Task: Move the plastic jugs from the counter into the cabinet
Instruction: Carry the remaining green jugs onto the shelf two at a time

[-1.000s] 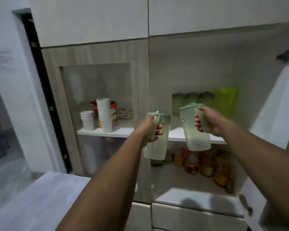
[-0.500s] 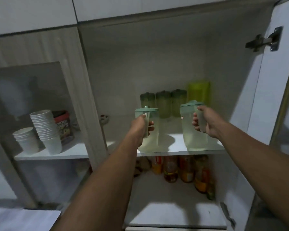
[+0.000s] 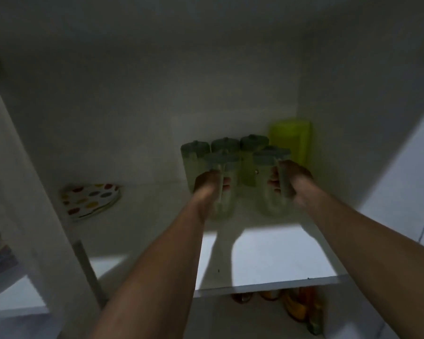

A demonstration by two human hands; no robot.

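1. Cabinet (image 3: 142,94): open, with pale inner walls and a dim interior. The view is blurred throughout.
2. Shelf (image 3: 279,255): a white board across the cabinet. Its front part is brightly lit; its rear part lies in shadow. Both forearms reach in over it.
3. Yellow-green container (image 3: 296,140): stands upright in the rear right corner of the shelf, against the back wall.
4. Stored jugs (image 3: 224,145): three pale green jugs with darker green lids stand in a row along the back wall, just left of the yellow-green container.
5. Left jug (image 3: 224,162): pale translucent body, green lid, upright, directly in front of the stored row. Its base is at shelf level; contact with the shelf cannot be confirmed.
6. Right jug (image 3: 267,172): same type, upright, beside the left jug and just in front of the yellow-green container. Whether its base touches the shelf cannot be told.
7. Left hand (image 3: 207,184): fingers wrapped around the handle of the left jug.
8. Right hand (image 3: 291,179): fingers wrapped around the handle of the right jug.
9. Spotted plate (image 3: 91,199): white with coloured dots, lying at the left side of the shelf, well apart from the jugs.
10. Bottles (image 3: 296,307): orange and yellow, standing on the level below the shelf.
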